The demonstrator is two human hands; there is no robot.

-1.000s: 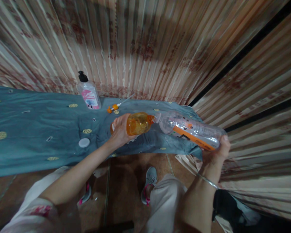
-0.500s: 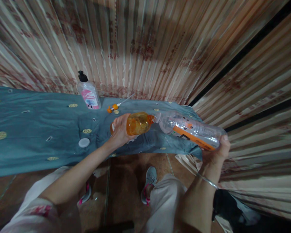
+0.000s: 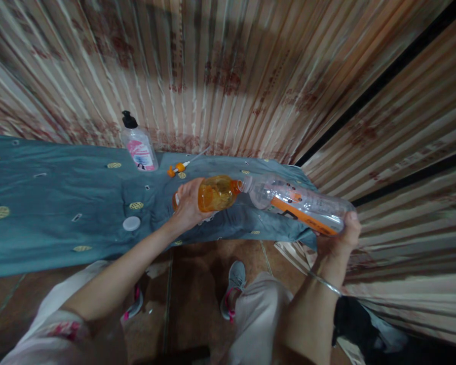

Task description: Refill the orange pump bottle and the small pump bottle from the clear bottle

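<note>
the left hand [image 3: 189, 205] hides part of the amber bottle [image 3: 217, 193]; small print on the clear plastic bottle [image 3: 300, 204] is unreadable; the teal patterned cloth [image 3: 61, 195] runs off the left edge.

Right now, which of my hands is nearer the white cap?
Left. Your left hand, around the orange bottle, is to the right of the white cap; your right hand is much farther right, at the base of the clear bottle.
</note>
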